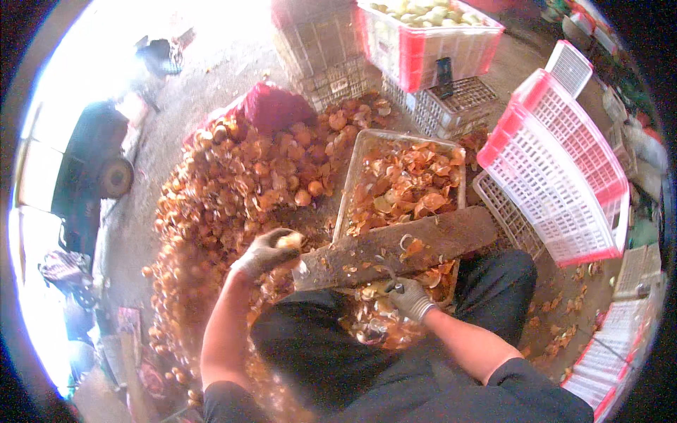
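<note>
Onion (289, 241) looks mid-peel: in the head view, I've got my left grip (271, 253) wrapped round it near the plank's (437, 237) left end, right grip (410, 299) clutching what's probably a knife (389, 271). Next calls for bringing them together, I'd say.

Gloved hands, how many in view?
2: left hand, holding an onion by the left end of the plank; right hand, holding a knife at its near edge.

Left glove (268, 254) and right glove (411, 299) grey, right cuff (426, 310) striped white. Onion heap (233, 180) at 10 o'clock orange-brown, mesh sack (278, 108) at 11 dark red. Onion crate (457, 55) at 1 white with red corners, stacked crates (546, 180) at 2–3 white lattice, red ends.
</note>
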`<state>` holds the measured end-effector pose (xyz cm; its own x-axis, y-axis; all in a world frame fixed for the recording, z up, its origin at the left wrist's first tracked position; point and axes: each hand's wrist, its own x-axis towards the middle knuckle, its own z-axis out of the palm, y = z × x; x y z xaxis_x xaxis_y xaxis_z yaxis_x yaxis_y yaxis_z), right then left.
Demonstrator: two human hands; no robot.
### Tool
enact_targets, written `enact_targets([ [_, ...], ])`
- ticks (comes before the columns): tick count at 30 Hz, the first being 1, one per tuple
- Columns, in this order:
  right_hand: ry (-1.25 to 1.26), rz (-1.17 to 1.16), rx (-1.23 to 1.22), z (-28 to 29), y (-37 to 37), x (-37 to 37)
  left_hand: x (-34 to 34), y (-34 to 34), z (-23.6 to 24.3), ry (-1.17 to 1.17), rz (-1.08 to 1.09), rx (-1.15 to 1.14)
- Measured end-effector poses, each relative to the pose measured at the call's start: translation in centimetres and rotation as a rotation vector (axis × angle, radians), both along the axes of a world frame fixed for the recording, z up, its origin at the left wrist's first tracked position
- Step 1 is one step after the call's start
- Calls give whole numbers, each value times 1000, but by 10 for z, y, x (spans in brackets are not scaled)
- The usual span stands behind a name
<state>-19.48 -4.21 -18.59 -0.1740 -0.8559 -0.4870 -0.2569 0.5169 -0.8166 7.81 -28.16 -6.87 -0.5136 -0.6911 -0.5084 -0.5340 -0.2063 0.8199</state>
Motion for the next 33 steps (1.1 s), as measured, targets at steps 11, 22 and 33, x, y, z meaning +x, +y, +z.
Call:
enact_targets([
  [11, 111, 6, -220, 19, 47, -26, -146, 97, -50, -750, -440, -730],
  [22, 132, 96, -175, 7, 45, -36, -118, 104, -64, -745, -684, -827],
  [33, 210, 133, -138, -5, 38, -25, -123, 115, -43, -609, -489, -796],
])
